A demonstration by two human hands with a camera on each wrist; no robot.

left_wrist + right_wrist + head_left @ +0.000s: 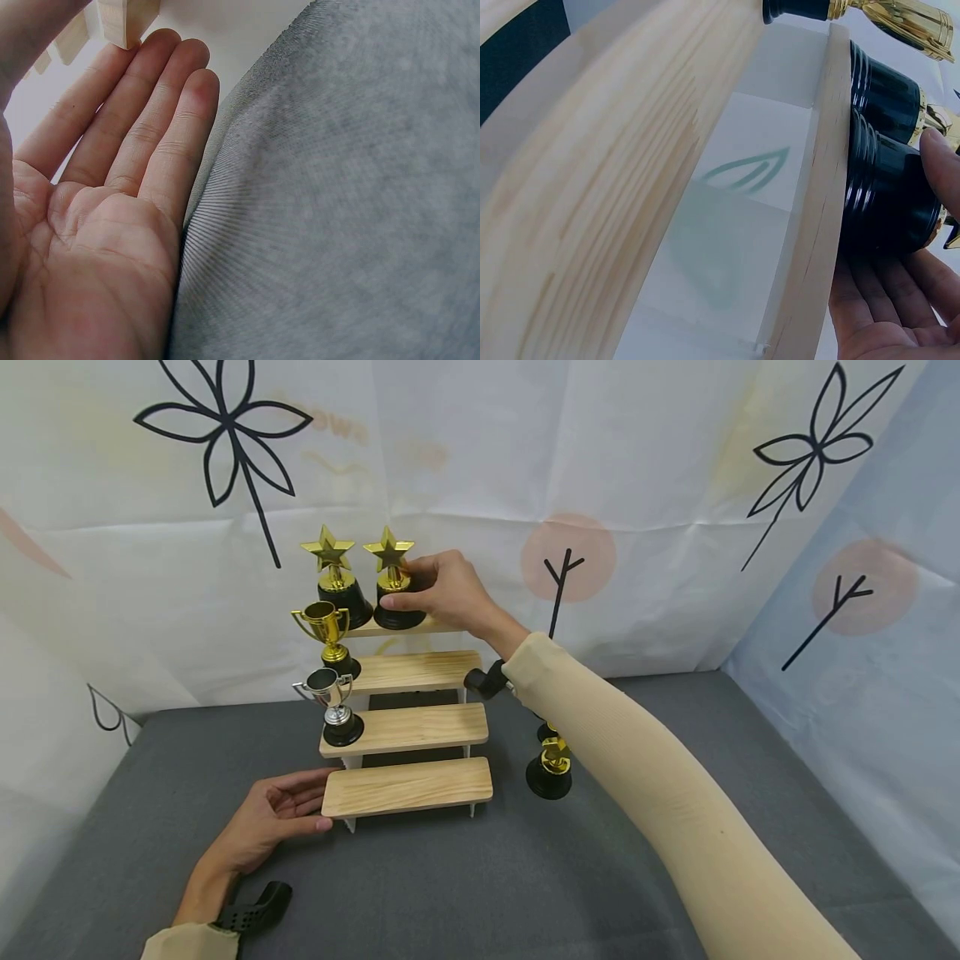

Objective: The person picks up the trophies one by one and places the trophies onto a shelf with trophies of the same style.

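On the top step of a four-tier wooden stand (408,787), my right hand (453,593) holds a gold star trophy (400,617) by its black base. Thumb and fingers lie on opposite sides of it, as the right wrist view also shows. Close to its left stands another star trophy (343,599). A gold cup trophy (326,625) occupies the left end of the second step down, and a silver cup trophy (341,718) that of the third. My left hand (273,814) rests at the left end of the lowest step, its fingers nearly straight.
Right of the stand, on the grey cloth-covered table (420,893), a gold trophy with a black base (549,779) stands, with another partly hidden behind it by my right sleeve (637,760). A printed white curtain (465,460) hangs just behind the stand.
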